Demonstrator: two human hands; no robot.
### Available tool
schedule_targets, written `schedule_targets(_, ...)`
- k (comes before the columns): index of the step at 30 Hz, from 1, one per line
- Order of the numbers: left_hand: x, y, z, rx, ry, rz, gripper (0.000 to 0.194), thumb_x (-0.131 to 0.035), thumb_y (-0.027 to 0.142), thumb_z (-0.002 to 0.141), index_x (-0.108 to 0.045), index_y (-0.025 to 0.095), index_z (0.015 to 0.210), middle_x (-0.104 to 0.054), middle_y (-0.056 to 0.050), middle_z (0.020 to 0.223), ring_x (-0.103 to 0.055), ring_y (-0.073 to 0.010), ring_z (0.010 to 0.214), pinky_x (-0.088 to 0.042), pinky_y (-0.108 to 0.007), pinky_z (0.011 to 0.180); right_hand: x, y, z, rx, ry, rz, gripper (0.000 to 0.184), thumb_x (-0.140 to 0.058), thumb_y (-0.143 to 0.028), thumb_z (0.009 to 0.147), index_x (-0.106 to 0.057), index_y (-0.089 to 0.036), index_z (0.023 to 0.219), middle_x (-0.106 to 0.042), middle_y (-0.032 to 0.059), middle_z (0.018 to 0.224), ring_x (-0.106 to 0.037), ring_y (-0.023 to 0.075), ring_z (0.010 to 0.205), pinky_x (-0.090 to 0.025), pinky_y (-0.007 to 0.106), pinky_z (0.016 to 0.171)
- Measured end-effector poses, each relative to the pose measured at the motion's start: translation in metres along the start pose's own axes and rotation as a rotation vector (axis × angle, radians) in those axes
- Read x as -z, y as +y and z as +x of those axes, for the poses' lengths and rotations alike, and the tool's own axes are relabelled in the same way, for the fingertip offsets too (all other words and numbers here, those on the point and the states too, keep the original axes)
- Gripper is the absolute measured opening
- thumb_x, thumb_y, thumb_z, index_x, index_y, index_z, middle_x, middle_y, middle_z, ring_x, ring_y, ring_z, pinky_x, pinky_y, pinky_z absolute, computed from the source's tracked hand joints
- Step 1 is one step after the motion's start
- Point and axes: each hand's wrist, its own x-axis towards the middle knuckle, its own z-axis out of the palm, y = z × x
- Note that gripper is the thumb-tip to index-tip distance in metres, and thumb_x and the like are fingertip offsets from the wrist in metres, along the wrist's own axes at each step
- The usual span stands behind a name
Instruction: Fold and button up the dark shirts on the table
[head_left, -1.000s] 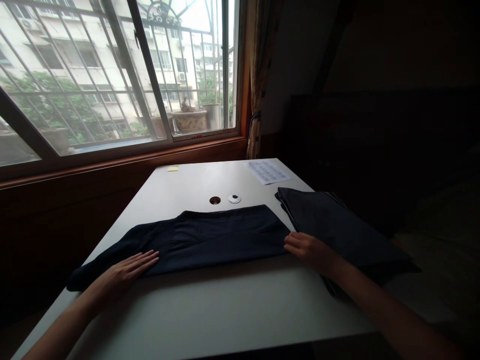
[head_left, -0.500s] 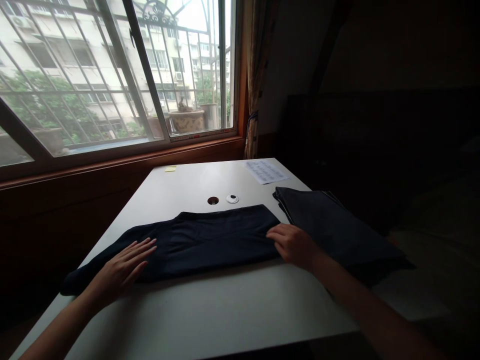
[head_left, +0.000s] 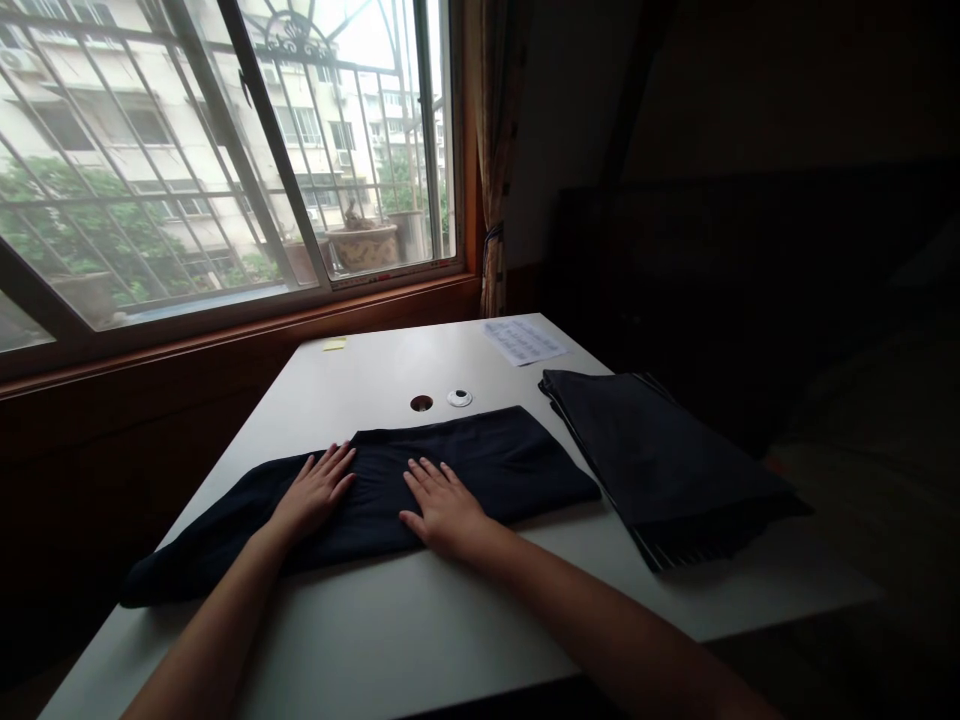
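Across the white table lies a dark navy garment (head_left: 517,460), folded into a long strip that looks like a pair of trousers. Its narrower end reaches the table's left edge. My left hand (head_left: 319,490) rests flat on it, left of the middle, fingers stretched out. Just to the right, my right hand (head_left: 442,505) also presses flat on the cloth with its fingers spread. Neither hand grips anything. To the right of the navy garment sits a stack of folded dark cloth (head_left: 660,450), its layered edges showing along the near side.
The white table (head_left: 360,660) stands below a barred window. On it are a round cable hole (head_left: 421,403), a white hole cover (head_left: 460,398), a printed sheet (head_left: 526,340) and a yellow sticky note (head_left: 334,343). A tied curtain (head_left: 493,250) hangs behind; the right side is dark.
My right hand has moved left from the garment's right end onto its middle and flattened. My left hand has slid right and farther up the cloth. The view has shifted slightly.
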Motion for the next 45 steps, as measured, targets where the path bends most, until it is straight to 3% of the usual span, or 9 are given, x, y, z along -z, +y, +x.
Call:
schedule_targets(6, -0.002, -0.078, -0.021, 0.029, -0.035, -0.019, 0.061, -0.023, 0.049, 0.103, -0.017, 0.024, 0.158, -0.019, -0.003, 0.164, -0.014, -0.0234, 0.152, -0.016, -0.049, 0.122, 0.029, 0.069, -0.043, -0.17, 0.026, -0.121, 0.069, -0.033, -0.056, 0.099, -0.03, -0.018, 0.156, -0.019, 0.0085, 0.164, -0.017, 0.0251, 0.152, -0.01, 0.046, 0.124)
schedule_targets(12, -0.005, -0.126, -0.031, 0.092, -0.075, -0.029, 0.061, -0.022, 0.048, 0.103, -0.02, 0.022, 0.158, -0.018, -0.006, 0.164, -0.013, -0.0268, 0.152, -0.023, -0.054, 0.119, 0.048, 0.14, -0.094, -0.319, 0.115, -0.268, 0.064, -0.031, -0.051, 0.101, -0.03, -0.019, 0.156, -0.023, 0.0077, 0.163, -0.021, 0.0226, 0.151, -0.019, 0.044, 0.123)
schedule_targets(21, -0.006, -0.149, -0.035, 0.224, -0.095, -0.026, 0.065, -0.018, 0.048, 0.101, -0.024, 0.018, 0.157, -0.022, -0.008, 0.163, -0.018, -0.0295, 0.151, -0.025, -0.059, 0.117, 0.053, 0.163, -0.106, -0.355, 0.084, -0.302, 0.067, -0.026, -0.055, 0.101, -0.025, -0.019, 0.157, -0.021, 0.0076, 0.164, -0.022, 0.023, 0.151, -0.023, 0.045, 0.121)
schedule_targets(25, -0.001, -0.152, -0.041, 0.206, 0.05, 0.028, 0.061, -0.024, 0.044, 0.099, -0.037, 0.018, 0.153, -0.03, -0.008, 0.161, -0.023, -0.0308, 0.15, -0.024, -0.064, 0.115, 0.054, 0.169, -0.108, -0.401, 0.072, -0.297, 0.066, -0.027, -0.054, 0.1, -0.027, -0.02, 0.157, -0.021, 0.0079, 0.164, -0.022, 0.024, 0.151, -0.025, 0.047, 0.12)
schedule_targets(30, 0.019, -0.117, -0.034, 0.047, 0.326, 0.059, 0.055, -0.032, 0.034, 0.097, -0.042, 0.021, 0.149, -0.041, -0.008, 0.156, -0.024, -0.0278, 0.15, -0.018, -0.06, 0.12, 0.063, 0.164, -0.094, -0.49, 0.145, -0.268, 0.062, -0.026, -0.046, 0.101, -0.032, -0.015, 0.155, -0.024, 0.0111, 0.163, -0.024, 0.0267, 0.15, -0.026, 0.051, 0.119)
schedule_targets(35, 0.028, -0.005, 0.009, -0.225, 0.233, 0.033, 0.051, -0.033, 0.034, 0.1, -0.04, 0.025, 0.151, -0.034, -0.002, 0.16, -0.018, -0.027, 0.152, -0.012, -0.057, 0.122, 0.059, 0.11, -0.03, -0.288, 0.157, -0.229, 0.063, -0.027, -0.046, 0.102, -0.032, -0.012, 0.155, -0.022, 0.0108, 0.163, -0.02, 0.026, 0.151, -0.016, 0.047, 0.122)
schedule_targets(39, 0.014, 0.066, 0.05, -0.261, 0.1, -0.026, 0.058, -0.032, 0.048, 0.102, -0.035, 0.024, 0.154, -0.023, -0.003, 0.164, -0.012, -0.0267, 0.153, -0.005, -0.053, 0.124, 0.031, 0.065, 0.027, -0.101, 0.048, -0.163, 0.067, -0.026, -0.052, 0.102, -0.032, -0.011, 0.154, -0.023, 0.0107, 0.163, -0.019, 0.0241, 0.151, -0.012, 0.045, 0.123)
schedule_targets(42, 0.001, 0.072, 0.072, -0.171, 0.013, -0.061, 0.061, -0.028, 0.053, 0.102, -0.03, 0.025, 0.157, -0.023, -0.003, 0.164, -0.013, -0.0271, 0.153, -0.007, -0.053, 0.123, 0.018, 0.064, 0.047, -0.121, -0.022, -0.139, 0.071, -0.027, -0.058, 0.1, -0.03, -0.013, 0.155, -0.02, 0.0082, 0.164, -0.017, 0.0217, 0.152, -0.01, 0.042, 0.123)
schedule_targets(45, -0.005, 0.051, 0.084, -0.105, -0.016, -0.069, 0.063, -0.024, 0.054, 0.102, -0.025, 0.025, 0.158, -0.021, -0.005, 0.164, -0.013, -0.0283, 0.153, -0.01, -0.055, 0.122, 0.024, 0.093, 0.046, -0.214, -0.036, -0.145, 0.075, -0.025, -0.061, 0.099, -0.025, -0.015, 0.157, -0.016, 0.0067, 0.165, -0.013, 0.0203, 0.153, -0.007, 0.043, 0.124)
